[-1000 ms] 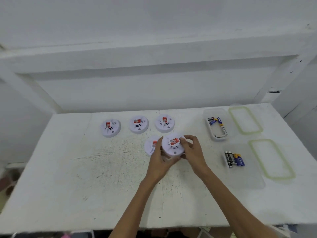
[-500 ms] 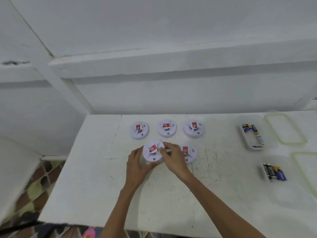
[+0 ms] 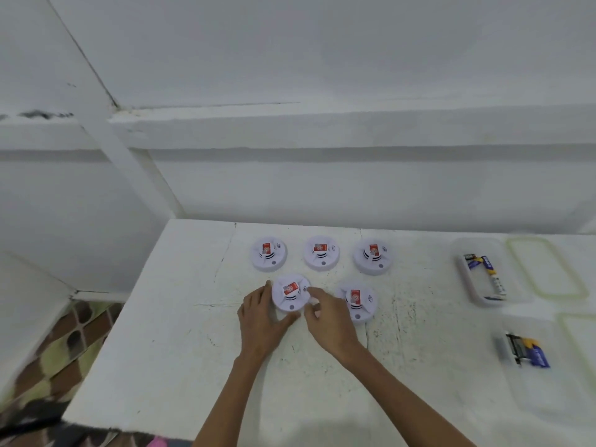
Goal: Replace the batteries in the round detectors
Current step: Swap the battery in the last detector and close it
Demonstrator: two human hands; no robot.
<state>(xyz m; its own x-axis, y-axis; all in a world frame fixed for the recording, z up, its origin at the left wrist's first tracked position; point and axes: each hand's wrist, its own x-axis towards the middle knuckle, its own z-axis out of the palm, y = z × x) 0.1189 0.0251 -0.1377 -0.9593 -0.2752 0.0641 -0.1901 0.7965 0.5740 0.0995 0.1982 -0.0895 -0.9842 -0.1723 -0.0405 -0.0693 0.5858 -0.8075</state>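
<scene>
Held detector (image 3: 291,293): round and white, face up, red label at its middle; it sits between the two hands, low over the white table (image 3: 180,356); whether its underside touches the tabletop, I cannot tell
Left hand (image 3: 261,321): at the left side of the held detector; fingers lie curved along the left rim, thumb reaches in at the near edge; a loose clasp round the rim, nowhere near a fist
Right hand (image 3: 329,317): at the right side of the held detector; fingers bent, their tips pinching the right rim
Thing against grip: the held detector lies just beyond both palms, caught at its rim from either side; its face stays uncovered
Neighbour detector (image 3: 358,301): just right of the held detector, flat on the table; the right hand hides its left edge
Back row: three more detectors beyond the held detector, apart from it and from each other; left one (image 3: 268,254), middle one (image 3: 321,252), right one (image 3: 371,255)
Far tub (image 3: 461,279): well to the right of the held detector; clear plastic, a few batteries (image 3: 483,262) inside
Blue-and-yellow batteries (image 3: 532,351): further right of the held detector and nearer to the person; blurred, lying in a clear near tub (image 3: 548,398)
Lids: two clear ones with greenish rims, furthest right of the held detector; far lid (image 3: 545,267), near lid (image 3: 580,337)
</scene>
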